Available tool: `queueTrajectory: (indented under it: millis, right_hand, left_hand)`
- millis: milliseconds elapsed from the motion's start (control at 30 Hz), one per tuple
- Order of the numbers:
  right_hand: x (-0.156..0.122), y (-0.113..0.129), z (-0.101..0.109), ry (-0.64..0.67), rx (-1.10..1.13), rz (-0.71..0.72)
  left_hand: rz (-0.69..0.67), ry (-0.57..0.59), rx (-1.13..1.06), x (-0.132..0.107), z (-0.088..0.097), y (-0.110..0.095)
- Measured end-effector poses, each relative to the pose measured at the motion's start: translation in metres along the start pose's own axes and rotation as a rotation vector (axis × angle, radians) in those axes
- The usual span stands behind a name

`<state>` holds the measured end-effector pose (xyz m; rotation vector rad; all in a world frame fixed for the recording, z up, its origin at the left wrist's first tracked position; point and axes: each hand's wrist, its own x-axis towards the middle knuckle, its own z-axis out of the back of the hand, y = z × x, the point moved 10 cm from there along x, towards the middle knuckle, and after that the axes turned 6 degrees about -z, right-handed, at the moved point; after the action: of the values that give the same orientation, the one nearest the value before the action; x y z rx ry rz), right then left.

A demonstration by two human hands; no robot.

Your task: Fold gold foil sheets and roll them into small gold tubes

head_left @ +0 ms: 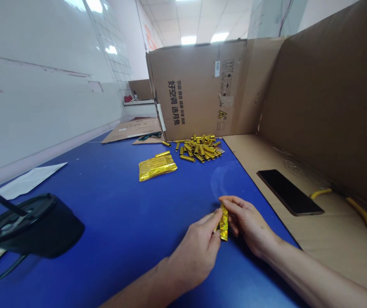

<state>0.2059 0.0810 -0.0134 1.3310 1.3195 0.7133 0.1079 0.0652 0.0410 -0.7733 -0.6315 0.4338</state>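
A short gold foil tube [223, 224] is held between my two hands, close above the blue table [116, 239]. My left hand [199, 244] is closed with thumb and fingers at the tube's left side. My right hand [246, 218] pinches its upper end from the right. Some of the tube and the fingertips are hidden behind my fingers. Beyond my hands lies a flat gold foil sheet [158, 167], with a thin gold strip [162, 154] at its far edge. Further back, a heap of gold foil tubes [201, 149] lies against the cardboard.
A black lidded cup [36, 226] with a straw stands at left, near a white paper [26, 184]. Cardboard walls [199, 94] rise at the back and right. On the right cardboard lie a phone [289, 191] and yellow tubing [361, 214]. Dark scissors [150, 136] lie at the back.
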Motion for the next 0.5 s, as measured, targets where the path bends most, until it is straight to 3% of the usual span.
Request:
queueTrajectory:
  millis: [233, 500]
  right_hand:
    - [-0.002, 0.003, -0.003, 0.013, -0.024, 0.023]
    - [-0.003, 0.003, -0.008, 0.058, 0.047, 0.045]
  left_hand:
    - [-0.027, 0.031, 0.047, 0.001, -0.001, -0.005]
    - [0.000, 0.000, -0.079, 0.003, 0.002, -0.008]
